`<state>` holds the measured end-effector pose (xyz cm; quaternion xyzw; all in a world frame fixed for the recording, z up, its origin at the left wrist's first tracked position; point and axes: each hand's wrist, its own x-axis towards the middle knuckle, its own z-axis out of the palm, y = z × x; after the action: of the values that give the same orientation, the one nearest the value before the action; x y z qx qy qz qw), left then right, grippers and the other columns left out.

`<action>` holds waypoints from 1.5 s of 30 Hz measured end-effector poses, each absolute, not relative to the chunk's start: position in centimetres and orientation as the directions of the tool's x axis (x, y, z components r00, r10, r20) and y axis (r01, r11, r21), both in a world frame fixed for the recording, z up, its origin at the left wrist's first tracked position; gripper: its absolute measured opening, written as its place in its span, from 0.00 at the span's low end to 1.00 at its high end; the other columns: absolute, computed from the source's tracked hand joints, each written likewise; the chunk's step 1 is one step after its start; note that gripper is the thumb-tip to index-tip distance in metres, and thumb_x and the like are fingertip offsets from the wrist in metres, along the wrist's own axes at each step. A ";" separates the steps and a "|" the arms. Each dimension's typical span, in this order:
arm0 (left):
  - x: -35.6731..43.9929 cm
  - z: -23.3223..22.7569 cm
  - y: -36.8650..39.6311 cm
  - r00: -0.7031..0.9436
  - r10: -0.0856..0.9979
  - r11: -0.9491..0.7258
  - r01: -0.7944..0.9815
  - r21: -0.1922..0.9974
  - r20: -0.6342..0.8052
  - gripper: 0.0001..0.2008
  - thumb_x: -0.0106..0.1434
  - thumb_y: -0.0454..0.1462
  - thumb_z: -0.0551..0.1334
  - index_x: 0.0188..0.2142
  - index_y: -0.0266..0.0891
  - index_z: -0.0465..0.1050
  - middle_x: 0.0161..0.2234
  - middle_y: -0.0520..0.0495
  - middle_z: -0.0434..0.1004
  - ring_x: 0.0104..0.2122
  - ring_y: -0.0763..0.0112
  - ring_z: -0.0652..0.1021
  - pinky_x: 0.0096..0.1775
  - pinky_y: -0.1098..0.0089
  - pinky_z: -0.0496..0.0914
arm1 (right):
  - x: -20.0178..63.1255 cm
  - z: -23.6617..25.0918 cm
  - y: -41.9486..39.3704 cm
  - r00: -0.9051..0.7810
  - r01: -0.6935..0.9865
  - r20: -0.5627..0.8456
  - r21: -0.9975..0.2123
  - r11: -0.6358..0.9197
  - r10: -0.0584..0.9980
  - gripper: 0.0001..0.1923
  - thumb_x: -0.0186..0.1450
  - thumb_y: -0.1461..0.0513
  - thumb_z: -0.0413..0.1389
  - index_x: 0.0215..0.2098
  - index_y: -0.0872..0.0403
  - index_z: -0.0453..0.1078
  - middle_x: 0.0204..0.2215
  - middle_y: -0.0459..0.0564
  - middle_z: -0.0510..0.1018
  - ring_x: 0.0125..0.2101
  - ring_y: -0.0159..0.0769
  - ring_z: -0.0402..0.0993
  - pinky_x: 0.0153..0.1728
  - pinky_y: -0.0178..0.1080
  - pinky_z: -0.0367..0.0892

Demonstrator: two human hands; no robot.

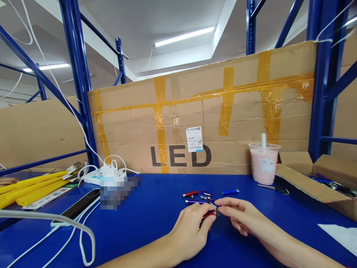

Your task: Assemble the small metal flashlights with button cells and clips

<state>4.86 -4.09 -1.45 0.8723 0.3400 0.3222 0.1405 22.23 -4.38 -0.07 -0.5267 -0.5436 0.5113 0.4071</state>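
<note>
My left hand (192, 230) is closed around a small red flashlight (209, 214), a metal tube whose open-looking end points right. At that end, the thumb and forefinger of my right hand (240, 214) come together; whatever they pinch is too small to make out. Just beyond my fingers lies a purple tube (192, 202) of similar size, and a red carabiner (212, 203) shows beside it. Farther back are another red tube (190, 194), a purple carabiner (208, 193), several silver button cells (205, 197) and a blue tube (230, 192).
A pink drink cup (264, 163) with a straw stands back right, near tweezers (273, 189) and an open cardboard box (309, 182). Left are a phone (76, 204), white cables (83, 238), a power strip (92, 177) and yellow packs (41, 186). Cardboard (134, 130) walls the back.
</note>
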 end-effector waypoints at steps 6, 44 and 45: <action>4.9 -1.7 -3.9 0.563 0.683 -0.729 0.486 0.482 0.466 0.09 0.65 0.35 0.49 0.39 0.41 0.67 0.33 0.52 0.71 0.32 0.73 0.70 0.36 0.74 0.63 | 21.8 0.2 -5.1 -0.116 0.113 -0.056 -0.993 -0.043 0.992 0.20 0.51 0.54 0.59 0.38 0.58 0.70 0.16 0.41 0.63 0.15 0.20 0.54 0.15 0.25 0.50; 4.9 -1.6 -4.1 0.589 0.683 -0.729 0.514 0.452 0.433 0.09 0.65 0.35 0.50 0.40 0.41 0.67 0.32 0.51 0.71 0.31 0.71 0.70 0.35 0.73 0.64 | 22.1 0.4 -5.0 -0.138 0.180 -0.084 -0.982 -0.059 0.987 0.22 0.51 0.52 0.60 0.39 0.58 0.70 0.14 0.40 0.61 0.15 0.20 0.53 0.16 0.26 0.49; 4.9 -1.6 -4.1 0.590 0.683 -0.729 0.513 0.453 0.431 0.09 0.65 0.35 0.50 0.40 0.41 0.67 0.32 0.51 0.71 0.31 0.72 0.70 0.35 0.73 0.64 | 22.2 0.4 -5.0 -0.136 0.178 -0.086 -0.982 -0.061 0.987 0.22 0.50 0.52 0.61 0.39 0.58 0.70 0.15 0.40 0.61 0.16 0.21 0.53 0.16 0.26 0.49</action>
<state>4.92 -4.14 -1.56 0.8802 0.3396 0.2997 0.1417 22.16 -5.02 0.40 -0.5225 -0.5572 0.5076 0.3985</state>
